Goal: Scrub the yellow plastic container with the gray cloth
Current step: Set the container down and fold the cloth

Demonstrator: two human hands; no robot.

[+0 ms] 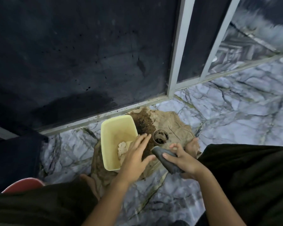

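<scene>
Yellow plastic container (117,141) lies on brown paper (175,126), which likely catches spills. Left hand (136,154) spreads flat over its rim; right hand (183,160) grips a dark gray object (163,158), perhaps the rolled cloth.

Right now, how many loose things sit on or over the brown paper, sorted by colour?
Yellow: 1, the yellow rectangular plastic container.
Grey: 1, the dark grey rolled cloth in the right hand.
Beige: 1, a pale crumpled wad inside the container, under the left hand.
Brown: 1, a small round dirty cup.
Total: 4.
</scene>
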